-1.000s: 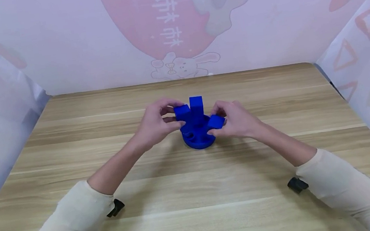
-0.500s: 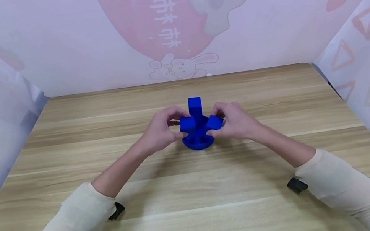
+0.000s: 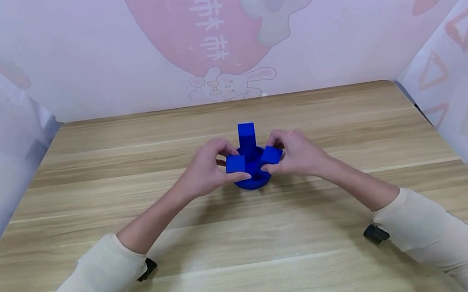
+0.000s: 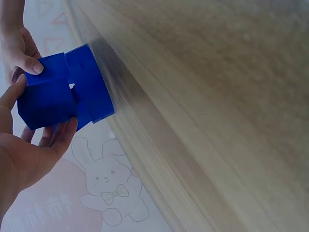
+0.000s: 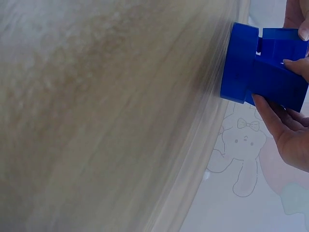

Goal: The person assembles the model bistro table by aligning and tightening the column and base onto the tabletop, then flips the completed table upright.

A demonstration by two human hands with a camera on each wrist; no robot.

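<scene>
A round blue base (image 3: 253, 184) stands on the table, with blue blocks rising from it. My left hand (image 3: 207, 172) grips the left block (image 3: 235, 164) between thumb and fingers. My right hand (image 3: 298, 153) pinches the right block (image 3: 272, 154) with thumb and fingers on opposite sides. Behind these, a third block (image 3: 247, 135) stands upright at the back, untouched. In the left wrist view, the left block (image 4: 46, 105) reaches close to the base (image 4: 91, 82). The right wrist view shows the right block (image 5: 276, 82) against its base (image 5: 239, 63). Fingers hide parts of both held blocks.
The wood-grain table (image 3: 248, 261) spreads around the base on all sides. Behind it rises a printed backdrop (image 3: 109, 54), and pale curtains hang left and right. A small black device (image 3: 376, 233) shows under the right sleeve, another (image 3: 147, 268) under the left.
My left hand has moved toward me with the left block, which now sits nearer the front of the base and turned differently. The right hand and its block have barely moved.
</scene>
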